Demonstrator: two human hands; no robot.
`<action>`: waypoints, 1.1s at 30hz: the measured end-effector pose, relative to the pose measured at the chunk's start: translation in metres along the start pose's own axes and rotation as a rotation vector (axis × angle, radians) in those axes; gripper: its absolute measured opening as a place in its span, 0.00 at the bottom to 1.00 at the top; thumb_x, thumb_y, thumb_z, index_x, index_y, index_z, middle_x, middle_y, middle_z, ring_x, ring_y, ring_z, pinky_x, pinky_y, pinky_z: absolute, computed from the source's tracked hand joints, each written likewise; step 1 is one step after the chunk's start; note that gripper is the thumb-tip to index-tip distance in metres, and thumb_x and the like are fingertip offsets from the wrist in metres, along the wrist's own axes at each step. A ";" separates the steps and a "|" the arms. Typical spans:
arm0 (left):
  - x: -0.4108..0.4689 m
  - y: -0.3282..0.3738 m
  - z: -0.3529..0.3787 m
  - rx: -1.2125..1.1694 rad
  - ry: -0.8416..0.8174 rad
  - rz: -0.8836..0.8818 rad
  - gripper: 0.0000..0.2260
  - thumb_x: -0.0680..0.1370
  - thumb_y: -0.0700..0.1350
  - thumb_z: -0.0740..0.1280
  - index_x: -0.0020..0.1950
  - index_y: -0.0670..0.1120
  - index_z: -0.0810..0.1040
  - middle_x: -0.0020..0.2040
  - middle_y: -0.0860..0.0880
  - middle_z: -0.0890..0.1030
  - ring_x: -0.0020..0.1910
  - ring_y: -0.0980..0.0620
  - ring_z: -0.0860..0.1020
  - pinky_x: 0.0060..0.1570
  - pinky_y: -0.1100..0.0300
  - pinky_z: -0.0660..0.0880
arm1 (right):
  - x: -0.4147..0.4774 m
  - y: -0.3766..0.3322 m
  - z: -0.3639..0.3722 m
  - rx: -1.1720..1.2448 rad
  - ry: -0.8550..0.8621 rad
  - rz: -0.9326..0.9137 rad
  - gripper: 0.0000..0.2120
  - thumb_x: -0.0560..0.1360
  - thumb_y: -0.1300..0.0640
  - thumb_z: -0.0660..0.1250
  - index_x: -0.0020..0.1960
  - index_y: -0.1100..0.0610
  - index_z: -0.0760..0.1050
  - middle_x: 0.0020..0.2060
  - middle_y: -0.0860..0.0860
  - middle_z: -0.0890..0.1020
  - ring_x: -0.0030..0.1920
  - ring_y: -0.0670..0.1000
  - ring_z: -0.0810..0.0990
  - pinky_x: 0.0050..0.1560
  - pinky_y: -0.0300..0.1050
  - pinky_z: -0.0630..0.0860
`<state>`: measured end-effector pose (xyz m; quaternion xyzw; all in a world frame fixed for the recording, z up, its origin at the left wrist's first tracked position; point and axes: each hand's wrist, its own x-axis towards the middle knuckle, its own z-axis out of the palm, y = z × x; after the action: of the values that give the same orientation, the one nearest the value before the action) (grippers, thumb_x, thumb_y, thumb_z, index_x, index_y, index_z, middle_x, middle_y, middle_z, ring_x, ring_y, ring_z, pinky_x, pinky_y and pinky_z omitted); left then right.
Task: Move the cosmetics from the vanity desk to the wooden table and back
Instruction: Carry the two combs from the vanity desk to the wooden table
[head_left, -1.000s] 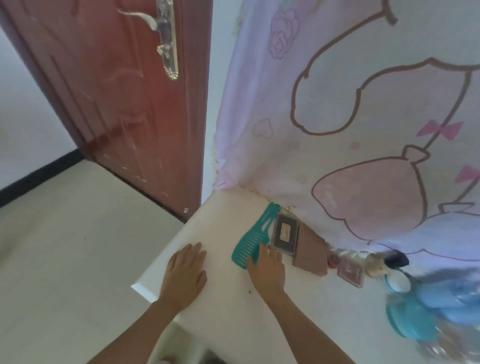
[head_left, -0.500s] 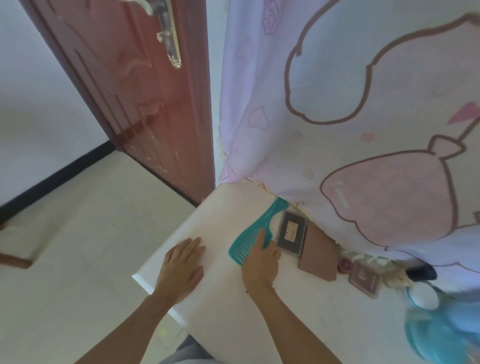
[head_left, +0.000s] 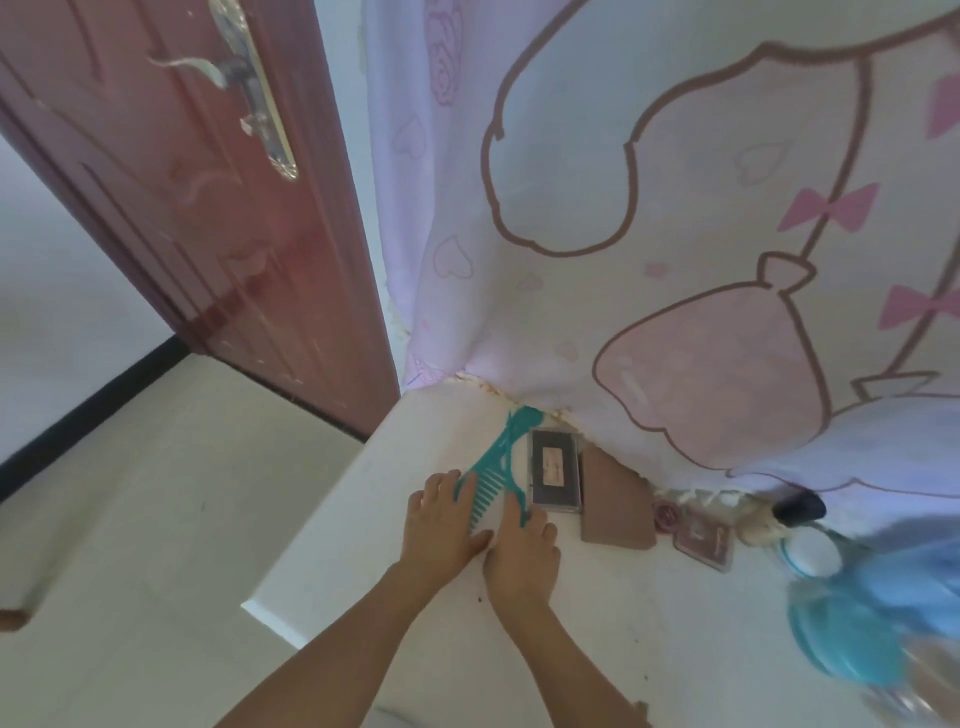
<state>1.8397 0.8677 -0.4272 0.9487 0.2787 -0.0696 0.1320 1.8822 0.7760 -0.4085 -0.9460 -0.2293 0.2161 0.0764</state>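
A teal wide-tooth comb lies on the white vanity desk near its back left corner. My left hand lies flat with its fingertips over the comb's toothed end from the left. My right hand lies flat beside it, fingers touching the comb's right edge. Neither hand lifts the comb. Right of the comb lie a dark rectangular palette, a brown flat case, a small round pink item, a pink square compact and a pale bottle with a black cap.
A pink cartoon-print curtain hangs down over the desk's back edge. A red-brown door stands open at the left, with pale floor below it. Blurred teal and blue things sit at the desk's right.
My left hand has slid right across the desk onto the comb's teeth, next to my right hand. The right hand has stayed at the comb's right edge. The view has shifted a little.
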 end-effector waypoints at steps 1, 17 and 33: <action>0.000 -0.002 0.002 -0.010 0.004 -0.012 0.31 0.75 0.58 0.60 0.73 0.48 0.55 0.71 0.49 0.62 0.69 0.48 0.60 0.65 0.56 0.59 | -0.001 0.004 0.000 -0.018 0.001 0.003 0.28 0.78 0.60 0.56 0.74 0.52 0.48 0.66 0.57 0.63 0.62 0.55 0.65 0.58 0.45 0.66; -0.029 -0.047 -0.016 -0.280 -0.004 -0.300 0.26 0.74 0.45 0.65 0.68 0.40 0.59 0.59 0.44 0.61 0.56 0.50 0.66 0.50 0.66 0.72 | -0.001 0.012 -0.005 -0.069 0.003 -0.092 0.16 0.75 0.62 0.58 0.62 0.58 0.66 0.57 0.55 0.70 0.58 0.53 0.68 0.52 0.42 0.69; -0.130 -0.112 -0.091 -0.657 0.605 -0.720 0.28 0.73 0.37 0.67 0.71 0.41 0.62 0.55 0.44 0.68 0.48 0.52 0.69 0.45 0.63 0.68 | -0.022 -0.118 -0.034 -0.044 0.265 -0.904 0.19 0.56 0.62 0.77 0.46 0.60 0.77 0.37 0.54 0.77 0.37 0.55 0.78 0.31 0.43 0.76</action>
<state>1.6755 0.9186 -0.3371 0.6808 0.6168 0.2546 0.3022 1.8328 0.8682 -0.3408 -0.7721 -0.6110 0.0337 0.1715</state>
